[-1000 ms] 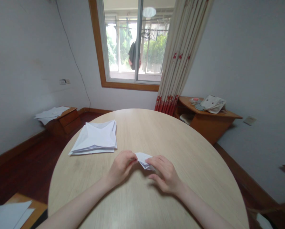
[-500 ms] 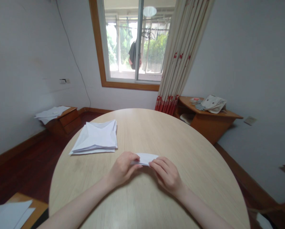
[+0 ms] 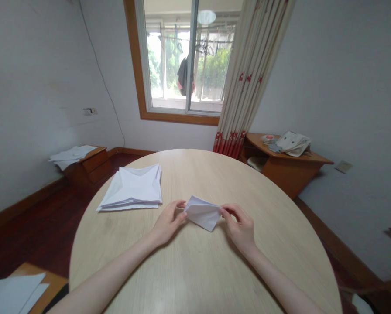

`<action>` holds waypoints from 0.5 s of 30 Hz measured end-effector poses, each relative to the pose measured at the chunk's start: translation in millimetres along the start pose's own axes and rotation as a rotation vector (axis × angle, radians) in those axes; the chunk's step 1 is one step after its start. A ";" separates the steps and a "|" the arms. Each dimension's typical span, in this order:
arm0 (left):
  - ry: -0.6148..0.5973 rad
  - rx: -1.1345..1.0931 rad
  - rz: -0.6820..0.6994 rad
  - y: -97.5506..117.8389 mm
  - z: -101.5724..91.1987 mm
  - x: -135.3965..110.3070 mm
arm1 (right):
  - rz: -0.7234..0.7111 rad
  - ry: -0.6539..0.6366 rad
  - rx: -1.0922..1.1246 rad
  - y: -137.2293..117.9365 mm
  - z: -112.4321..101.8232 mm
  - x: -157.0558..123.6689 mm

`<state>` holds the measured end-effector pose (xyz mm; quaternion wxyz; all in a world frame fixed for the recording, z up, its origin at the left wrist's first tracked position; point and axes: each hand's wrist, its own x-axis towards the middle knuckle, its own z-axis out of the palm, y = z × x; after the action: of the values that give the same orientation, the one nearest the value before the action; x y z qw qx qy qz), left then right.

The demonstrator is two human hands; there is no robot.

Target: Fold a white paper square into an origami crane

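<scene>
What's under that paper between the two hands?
The table shows past the upper and lower edges of the paper. The patch straight behind the paper is covered, so I can't tell whether anything else lies there.

- A round table (image 3: 195, 274) with a pale, wood-grained top, its far edge curving evenly
- On its far left part, near the rim, a stack of white paper (image 3: 135, 185), lying flat
- The stack's sheets are creased and loosely squared, edges and corners jutting past one another
</scene>
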<state>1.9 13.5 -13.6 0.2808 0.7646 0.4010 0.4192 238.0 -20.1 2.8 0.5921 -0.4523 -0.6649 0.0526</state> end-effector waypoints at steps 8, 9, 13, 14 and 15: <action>0.003 -0.076 -0.062 8.8 -0.1 -0.3 | 0.254 -0.101 0.212 1.7 3.7 -1.2; 0.028 -0.103 -0.071 9.0 0.0 -0.1 | 0.256 -0.119 0.220 1.5 3.5 -1.3; 0.140 -0.139 -0.119 8.4 -0.5 0.7 | 0.304 -0.229 0.340 -0.8 3.8 -4.0; 0.169 -0.140 -0.138 8.5 -1.0 0.7 | 0.329 -0.279 0.380 -1.5 4.2 -5.3; 0.193 -0.138 -0.155 8.9 -1.5 0.7 | 0.351 -0.334 0.411 -2.2 4.8 -6.7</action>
<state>4.2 9.7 -5.8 0.3242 0.6663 0.4543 0.4945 232.0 -23.6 -2.3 0.5357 -0.4160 -0.6402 0.3607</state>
